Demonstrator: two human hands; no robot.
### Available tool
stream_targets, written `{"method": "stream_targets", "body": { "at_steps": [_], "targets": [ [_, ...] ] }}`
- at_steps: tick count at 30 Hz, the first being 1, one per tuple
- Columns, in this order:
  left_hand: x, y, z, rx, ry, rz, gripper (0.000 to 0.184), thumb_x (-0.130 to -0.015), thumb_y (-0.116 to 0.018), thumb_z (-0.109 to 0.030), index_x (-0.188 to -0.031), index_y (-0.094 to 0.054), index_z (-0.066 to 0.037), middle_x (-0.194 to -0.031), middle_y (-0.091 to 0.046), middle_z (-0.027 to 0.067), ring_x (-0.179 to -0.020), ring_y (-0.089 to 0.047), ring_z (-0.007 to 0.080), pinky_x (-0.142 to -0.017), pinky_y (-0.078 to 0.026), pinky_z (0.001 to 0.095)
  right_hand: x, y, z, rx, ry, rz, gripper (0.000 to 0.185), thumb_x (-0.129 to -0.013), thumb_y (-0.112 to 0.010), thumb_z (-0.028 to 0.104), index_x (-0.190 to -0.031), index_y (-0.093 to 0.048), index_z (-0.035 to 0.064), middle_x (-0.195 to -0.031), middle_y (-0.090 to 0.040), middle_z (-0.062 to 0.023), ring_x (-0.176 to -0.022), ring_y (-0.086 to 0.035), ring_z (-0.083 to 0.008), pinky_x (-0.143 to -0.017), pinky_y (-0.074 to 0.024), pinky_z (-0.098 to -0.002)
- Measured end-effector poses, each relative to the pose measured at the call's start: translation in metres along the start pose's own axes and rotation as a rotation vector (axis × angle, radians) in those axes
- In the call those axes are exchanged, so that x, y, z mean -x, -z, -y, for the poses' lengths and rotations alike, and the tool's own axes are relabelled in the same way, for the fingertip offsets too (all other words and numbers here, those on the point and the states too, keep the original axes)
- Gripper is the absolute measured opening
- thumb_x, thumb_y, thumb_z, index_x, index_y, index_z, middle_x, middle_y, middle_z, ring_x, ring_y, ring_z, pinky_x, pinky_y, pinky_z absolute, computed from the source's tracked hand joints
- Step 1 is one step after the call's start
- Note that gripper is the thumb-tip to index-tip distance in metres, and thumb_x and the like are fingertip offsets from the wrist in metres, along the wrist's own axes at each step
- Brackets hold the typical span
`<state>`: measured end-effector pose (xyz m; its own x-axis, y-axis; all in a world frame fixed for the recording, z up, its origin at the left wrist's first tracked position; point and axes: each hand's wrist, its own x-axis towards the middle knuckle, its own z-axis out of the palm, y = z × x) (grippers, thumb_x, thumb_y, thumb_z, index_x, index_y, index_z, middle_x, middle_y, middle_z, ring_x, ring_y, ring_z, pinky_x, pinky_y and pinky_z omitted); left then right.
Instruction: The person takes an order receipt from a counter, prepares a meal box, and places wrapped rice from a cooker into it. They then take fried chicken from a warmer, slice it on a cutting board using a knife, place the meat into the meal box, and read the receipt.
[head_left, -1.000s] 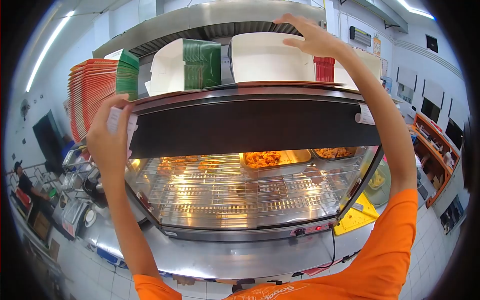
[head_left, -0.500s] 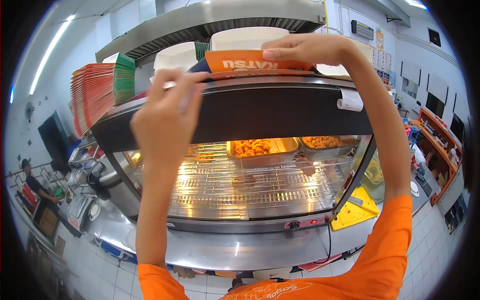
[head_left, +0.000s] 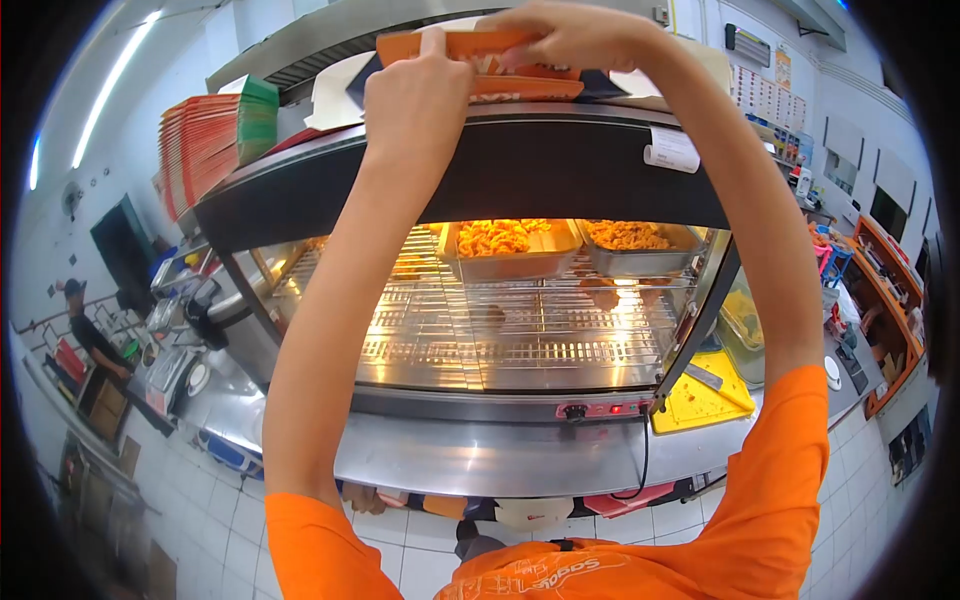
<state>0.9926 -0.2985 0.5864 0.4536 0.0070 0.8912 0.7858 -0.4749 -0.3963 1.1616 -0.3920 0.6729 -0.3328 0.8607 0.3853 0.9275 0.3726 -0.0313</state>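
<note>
Gripping an orange box, curled hands top the warmer (white-tiled floor below).

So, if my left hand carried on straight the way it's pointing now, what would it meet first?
Likely the orange takeaway box on top of the food warmer; your left hand seems to be touching it, though depth is unclear.

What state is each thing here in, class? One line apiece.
Left hand, against orange carton, grip partly hidden
Right hand, pinching the carton's upper edge
Orange carton, panels bent up
Warmer, lit inside
Indicator light, glowing red
Left metal tray, holding food
Right metal tray, holding food
Yellow board, crumb-strewn
Carton stack, nested, leaning
Paper slip, curled
</note>
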Motion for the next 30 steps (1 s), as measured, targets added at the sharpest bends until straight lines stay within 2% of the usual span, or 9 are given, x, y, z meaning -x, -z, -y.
{"method": "stream_targets", "body": {
  "at_steps": [5, 11, 13, 14, 16, 17, 22, 25, 30],
  "targets": [
    [0.01, 0.001, 0.001, 0.03, 0.038, 0.036, 0.013, -0.081, -0.066, -0.009, -0.089, -0.075, -0.012, -0.105, -0.063, 0.0099, -0.082, -0.072, 0.0307, -0.067, -0.058, 0.0397, 0.021, 0.032, 0.015, -0.023, -0.045, -0.207, 0.057, -0.093, -0.062, 0.021, -0.144, -0.043, 0.0051, -0.131, -0.058, -0.0179, -0.119, -0.055, -0.0239, -0.101, -0.045, -0.0349],
    [0.041, 0.022, 0.013, 0.205, 0.1, -0.073, 0.014, -0.085, -0.068, -0.02, -0.096, -0.074, -0.013, -0.094, -0.064, 0.0079, -0.081, -0.07, 0.0278, -0.066, -0.055, 0.041, 0.113, 0.039, 0.054, 0.093, 0.124, -0.586, 0.056, -0.096, -0.06, 0.023, -0.145, -0.042, 0.0038, -0.135, -0.055, -0.0188, -0.122, -0.053, -0.0252, -0.1, -0.0426, -0.0344],
    [0.044, 0.102, 0.017, 0.447, 0.362, 0.412, 0.048, -0.085, -0.071, -0.022, -0.131, -0.061, -0.013, -0.13, -0.061, 0.0165, -0.11, -0.061, 0.0288, -0.1, -0.041, 0.0449, 0.169, 0.013, 0.06, 0.161, 0.059, -0.753, 0.054, -0.096, -0.059, 0.022, -0.145, -0.042, 0.0032, -0.137, -0.053, -0.0181, -0.125, -0.051, -0.0255, -0.103, -0.0391, -0.0349],
    [0.058, 0.117, 0.027, 0.504, 0.398, 0.374, 0.047, -0.085, -0.071, -0.021, -0.13, -0.062, -0.011, -0.128, -0.062, 0.0163, -0.107, -0.062, 0.0296, -0.095, -0.043, 0.0437, 0.201, -0.004, 0.063, 0.194, 0.001, -0.824, 0.054, -0.097, -0.058, 0.022, -0.144, -0.043, 0.0029, -0.139, -0.052, -0.0177, -0.126, -0.049, -0.0256, -0.104, -0.0373, -0.0351],
    [0.11, 0.085, 0.061, 0.528, 0.255, -0.11, 0.015, -0.088, -0.067, -0.02, -0.099, -0.073, -0.012, -0.088, -0.065, 0.008, -0.078, -0.068, 0.0253, -0.068, -0.053, 0.0372, 0.264, -0.046, 0.07, 0.234, -0.164, -0.923, 0.052, -0.098, -0.057, 0.022, -0.144, -0.043, 0.0022, -0.141, -0.05, -0.017, -0.129, -0.047, -0.0259, -0.107, -0.0339, -0.0356],
    [0.131, 0.087, 0.075, 0.593, 0.293, -0.069, 0.014, -0.088, -0.066, -0.019, -0.099, -0.072, -0.012, -0.088, -0.065, 0.0083, -0.078, -0.067, 0.0251, -0.069, -0.052, 0.0361, 0.292, -0.07, 0.076, 0.241, -0.267, -0.933, 0.052, -0.098, -0.057, 0.022, -0.144, -0.043, 0.0019, -0.142, -0.049, -0.0167, -0.13, -0.045, -0.026, -0.109, -0.0321, -0.0358],
    [0.253, 0.113, 0.131, 0.915, 0.497, 0.229, 0.016, -0.089, -0.065, -0.009, -0.103, -0.071, -0.006, -0.094, -0.068, 0.0091, -0.089, -0.065, 0.0217, -0.078, -0.05, 0.0318, 0.312, -0.203, 0.127, -0.009, -0.738, -0.462, 0.048, -0.099, -0.055, 0.02, -0.142, -0.045, 0.0009, -0.147, -0.045, -0.0158, -0.135, -0.04, -0.0271, -0.113, -0.0257, -0.0369],
    [0.302, 0.144, 0.166, 1.323, 0.789, 0.538, 0.05, -0.086, -0.065, 0.004, -0.133, -0.053, -0.006, -0.123, -0.053, 0.0063, -0.113, -0.058, 0.0159, -0.086, -0.053, 0.0231, 0.249, -0.269, 0.151, -0.358, -0.795, -0.096, 0.045, -0.098, -0.053, 0.022, -0.137, -0.046, 0.0013, -0.111, -0.06, -0.0245, -0.094, -0.053, -0.0366, -0.09, -0.0399, -0.0418],
    [0.354, 0.193, 0.235, 1.269, 0.886, 0.641, 0.093, -0.067, -0.082, -0.003, -0.148, -0.036, -0.013, -0.134, -0.034, 0.0082, -0.123, -0.052, 0.0304, -0.084, -0.062, 0.0336, 0.176, -0.429, 0.179, -0.72, -0.83, -0.256, 0.03, -0.096, -0.05, 0.011, -0.124, -0.049, 0.0006, -0.105, -0.062, -0.02, -0.089, -0.058, -0.0298, -0.084, -0.0463, -0.0381]
  ]
}}
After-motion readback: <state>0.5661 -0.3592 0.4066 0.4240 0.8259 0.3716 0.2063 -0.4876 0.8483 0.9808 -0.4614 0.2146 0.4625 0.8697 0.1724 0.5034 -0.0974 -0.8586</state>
